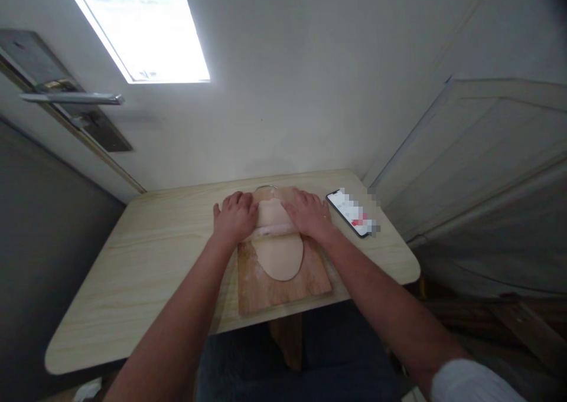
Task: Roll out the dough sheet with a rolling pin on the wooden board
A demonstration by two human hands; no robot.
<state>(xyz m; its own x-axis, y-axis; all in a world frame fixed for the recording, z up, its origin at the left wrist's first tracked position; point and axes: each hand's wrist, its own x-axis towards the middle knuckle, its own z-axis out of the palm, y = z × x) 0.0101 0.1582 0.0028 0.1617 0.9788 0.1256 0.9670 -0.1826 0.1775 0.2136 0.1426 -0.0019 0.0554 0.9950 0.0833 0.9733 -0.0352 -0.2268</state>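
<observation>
Dough (280,260) lies flat on the wooden board (283,293), long from near to far. Its round end pokes out nearer than the left hand (238,214) and right hand (310,214). Their fingers bend over a rolling pin (275,220), it seems; gripping, I cannot tell.

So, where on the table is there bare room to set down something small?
The widest bare patch is on the table, between its left edge and the left forearm. A smaller one lies between the phone, the right forearm and the table's right corner. It is crowded around the board, with left hand, right hand and dough close together.
</observation>
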